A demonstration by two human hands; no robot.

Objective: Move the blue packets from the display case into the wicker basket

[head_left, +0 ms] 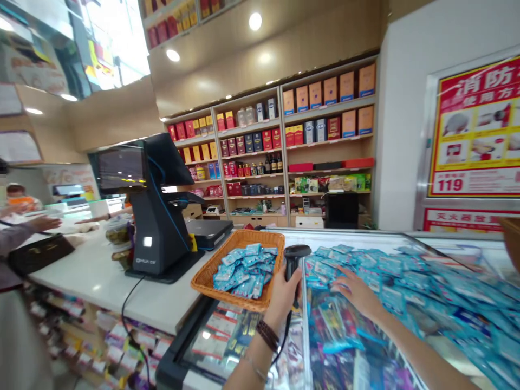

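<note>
Fingers of the bare right hand were spread over small light-blue plastic packets heaped beside the orange-brown woven basket, which tbh called for a light touch, while the left hand gripped a black handheld scanner, best held steady.

My left hand is raised with its fingers curled closed in a grip, a beaded bracelet and a thin bangle around that wrist. My right hand hovers palm down, its fingers spread and slightly bent, the bare forearm slanting in from the lower right.
</note>
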